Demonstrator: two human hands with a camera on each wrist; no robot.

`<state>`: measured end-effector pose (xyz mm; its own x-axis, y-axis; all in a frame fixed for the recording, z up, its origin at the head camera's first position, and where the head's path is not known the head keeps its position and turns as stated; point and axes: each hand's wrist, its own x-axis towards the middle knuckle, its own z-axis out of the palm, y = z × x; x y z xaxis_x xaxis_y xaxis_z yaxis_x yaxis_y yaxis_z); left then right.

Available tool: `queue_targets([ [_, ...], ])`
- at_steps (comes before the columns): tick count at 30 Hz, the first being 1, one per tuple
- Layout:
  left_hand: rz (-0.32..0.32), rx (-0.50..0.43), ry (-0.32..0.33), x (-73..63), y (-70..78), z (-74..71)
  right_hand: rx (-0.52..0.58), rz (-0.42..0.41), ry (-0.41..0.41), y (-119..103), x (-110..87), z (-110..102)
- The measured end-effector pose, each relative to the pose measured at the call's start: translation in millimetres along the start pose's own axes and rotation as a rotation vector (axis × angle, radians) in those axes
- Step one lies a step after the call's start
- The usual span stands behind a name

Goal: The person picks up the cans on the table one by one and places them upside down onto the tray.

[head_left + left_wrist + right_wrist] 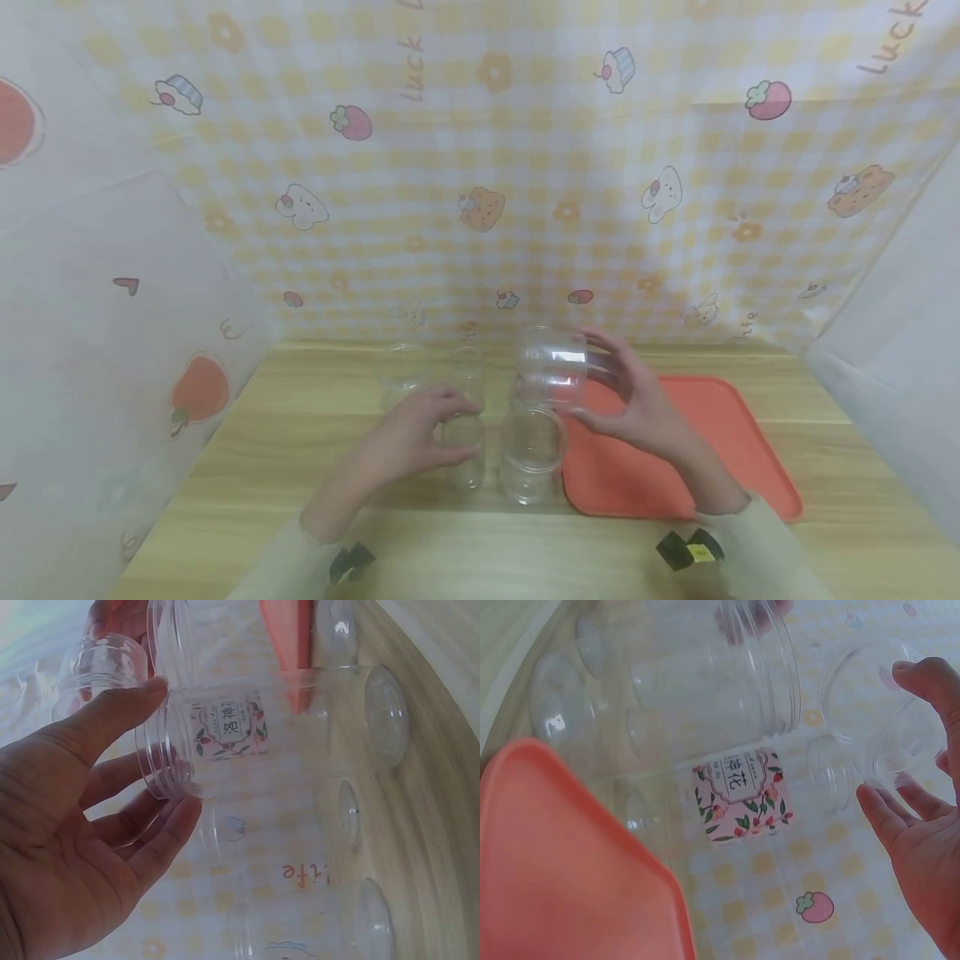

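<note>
My left hand [420, 433] curls its thumb and fingers around the rim of an upright clear jar [467, 475]. In the left wrist view that jar [292, 735] bears a pink floral label with printed characters. My right hand [633, 408] holds a clear cup [555, 367], its thumb and fingers spread around the side. The right wrist view shows this cup [885, 712] close over the mouth of another jar with a pink floral label [739, 795]. A wider clear jar [532, 475] stands between my hands, nearer to me.
An orange-red tray [720, 442] lies on the wooden table [300, 467] to the right, partly under my right forearm. More clear jars, one at the back left [403, 367], stand behind my left hand. A patterned cloth [480, 167] hangs behind the table.
</note>
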<state>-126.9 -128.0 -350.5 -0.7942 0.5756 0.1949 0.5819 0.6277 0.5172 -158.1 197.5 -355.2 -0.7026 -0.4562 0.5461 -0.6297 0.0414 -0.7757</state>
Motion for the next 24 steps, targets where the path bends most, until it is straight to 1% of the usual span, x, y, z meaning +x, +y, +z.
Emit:
queue_targets([
  [5, 0.008, 0.013, -0.003, 1.1, 1.2, -0.6, -0.003, 0.012, 0.008, 0.6, -3.3, -4.9],
  [10, 0.015, 0.025, -0.005, 1.1, 1.1, -1.0, 0.02, 0.028, 0.02, 0.3, -6.5, -9.1],
  [13, 0.019, 0.022, -0.007, 0.9, 1.7, -1.5, 0.018, 0.021, 0.021, 0.7, -8.2, -11.8],
  [20, 0.006, -0.003, -0.012, 0.4, 2.9, -2.3, 0.0, 0.024, 0.035, 0.4, -14.8, -20.6],
  [24, 0.011, -0.008, -0.012, -0.2, 3.2, -3.0, -0.01, 0.005, 0.046, -0.1, -18.4, -26.4],
])
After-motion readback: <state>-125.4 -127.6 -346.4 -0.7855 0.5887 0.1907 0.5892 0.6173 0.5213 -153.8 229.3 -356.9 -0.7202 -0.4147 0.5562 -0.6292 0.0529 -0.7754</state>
